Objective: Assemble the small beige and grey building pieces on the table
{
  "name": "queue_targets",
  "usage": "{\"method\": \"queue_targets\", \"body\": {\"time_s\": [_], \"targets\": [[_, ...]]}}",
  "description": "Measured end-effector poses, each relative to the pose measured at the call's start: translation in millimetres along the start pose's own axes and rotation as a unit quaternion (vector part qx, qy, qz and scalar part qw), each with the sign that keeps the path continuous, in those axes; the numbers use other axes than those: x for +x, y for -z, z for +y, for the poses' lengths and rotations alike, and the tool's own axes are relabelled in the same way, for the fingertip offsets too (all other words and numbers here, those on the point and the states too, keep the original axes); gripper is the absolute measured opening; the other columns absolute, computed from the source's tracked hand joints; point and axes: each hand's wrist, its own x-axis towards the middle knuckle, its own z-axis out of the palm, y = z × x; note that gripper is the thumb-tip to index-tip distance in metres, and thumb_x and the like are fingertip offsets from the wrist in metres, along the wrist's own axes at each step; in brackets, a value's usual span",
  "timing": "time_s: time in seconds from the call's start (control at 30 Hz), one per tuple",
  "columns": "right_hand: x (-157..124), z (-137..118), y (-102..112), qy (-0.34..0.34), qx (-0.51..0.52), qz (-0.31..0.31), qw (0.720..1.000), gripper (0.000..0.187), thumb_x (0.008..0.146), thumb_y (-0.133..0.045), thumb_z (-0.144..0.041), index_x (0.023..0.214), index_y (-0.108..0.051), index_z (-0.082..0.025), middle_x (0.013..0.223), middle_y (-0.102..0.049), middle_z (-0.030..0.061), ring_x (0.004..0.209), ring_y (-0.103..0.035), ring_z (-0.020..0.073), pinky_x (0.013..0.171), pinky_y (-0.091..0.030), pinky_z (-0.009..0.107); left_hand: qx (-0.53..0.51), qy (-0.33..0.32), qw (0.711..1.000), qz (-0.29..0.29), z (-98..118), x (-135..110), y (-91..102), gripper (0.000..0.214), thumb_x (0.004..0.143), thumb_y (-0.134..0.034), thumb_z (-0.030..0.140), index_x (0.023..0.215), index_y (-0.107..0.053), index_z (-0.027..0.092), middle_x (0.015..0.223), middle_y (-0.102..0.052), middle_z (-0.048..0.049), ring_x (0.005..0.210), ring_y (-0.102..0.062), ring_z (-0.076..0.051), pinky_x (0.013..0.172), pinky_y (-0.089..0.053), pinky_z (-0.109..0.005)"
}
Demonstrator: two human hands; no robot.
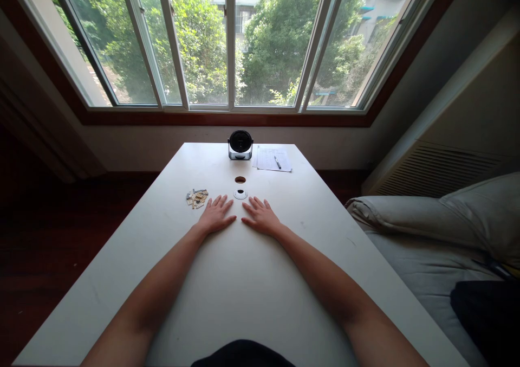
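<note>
White and matte, the long rectangular worktop (227,302) carries both bare hands laid flat, palms down, around its middle. The left hand (216,215) and the right hand (262,216) lie side by side, thumbs turned toward each other and nearly meeting. The fingers are spread and straight and hold nothing. Both forearms reach out from the near edge and rest along the surface, angled inward.

Just to the far left of the left hand, close to its fingertips but apart from them, sits a small heap of tan, wooden-looking flat pieces (197,198). They look light, thin and stiff, and probably scatter or snap easily. Each would best be pinched by its edges between thumb and forefinger rather than scooped. A little beyond the gap between the two hands lies a small white round cap (240,194). It is low and smooth, likely slippery, and best lifted by its rim. Beyond it is a round hole (240,179) in the worktop.

At the far edge stands a small black round device (240,145), perhaps a fan. Right of it is a white sheet of paper (268,159) with a dark pen (277,162) lying on it. To the right of the worktop is a bed with a grey pillow (439,215), and a wide window (227,42) spans the far wall.
</note>
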Motion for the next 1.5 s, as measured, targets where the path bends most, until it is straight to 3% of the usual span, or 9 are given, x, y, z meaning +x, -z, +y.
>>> {"method": "queue_targets", "body": {"time_s": [1.5], "targets": [[1.6,3.7,-5.4,0.006,-0.003,0.01,1.0,0.078,0.093,-0.025,-0.075,0.157,-0.026,-0.031,0.166,-0.01,0.0049,0.153,-0.008,0.0295,0.121,-0.001,0.051,0.0,-0.005,1.0,0.006,-2.3,1.3,-2.2,0.077,0.091,-0.032,0.073,0.155,-0.031,0.03,0.166,-0.018,-0.0046,0.153,-0.01,-0.032,0.122,-0.009,-0.053]]}}
